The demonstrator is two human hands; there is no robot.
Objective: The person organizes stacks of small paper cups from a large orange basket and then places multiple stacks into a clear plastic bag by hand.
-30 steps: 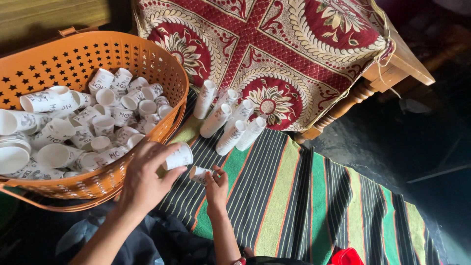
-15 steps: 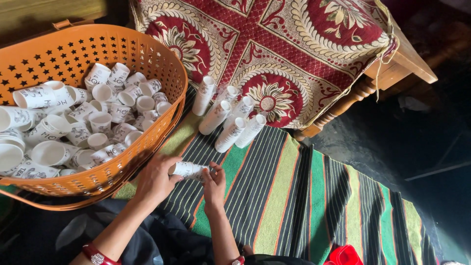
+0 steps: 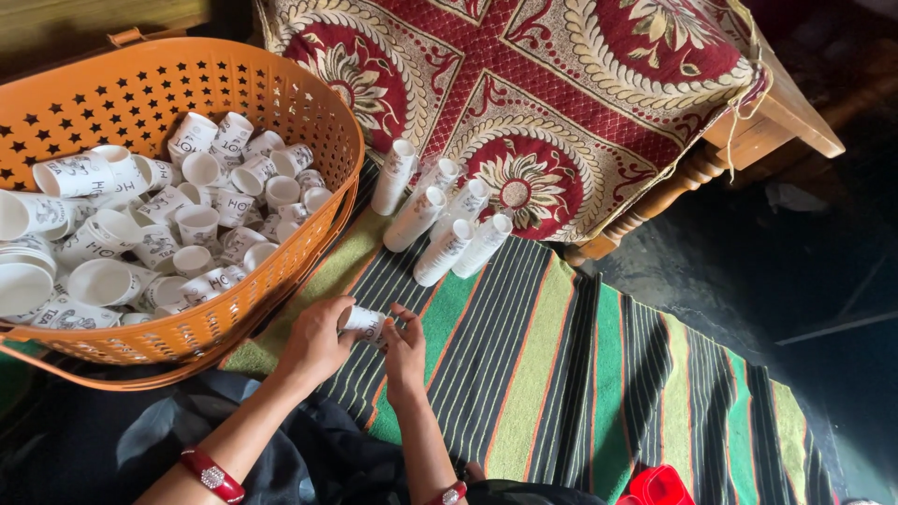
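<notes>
Low over the striped mat, my left hand (image 3: pixel 316 339) and my right hand (image 3: pixel 404 344) together grip a small stack of white paper cups (image 3: pixel 365 324) lying on its side. The left hand wraps the stack's base end and the right hand's fingers pinch its open end. Just left of my hands stands an orange plastic basket (image 3: pixel 309 122) filled with several loose white printed paper cups (image 3: pixel 187 224). Beyond my hands, several longer stacks of cups (image 3: pixel 440 220) lie side by side on the mat.
A green, black and orange striped mat (image 3: pixel 561 365) covers the floor. A red patterned cloth (image 3: pixel 561 103) drapes a wooden table with a turned leg (image 3: pixel 655 201) behind the stacks. A red object (image 3: pixel 659 486) shows at the bottom edge. Dark floor lies to the right.
My left hand came down from the basket rim with a cup and met the right hand's cup. Both hands now hold the cups joined as one short stack.
</notes>
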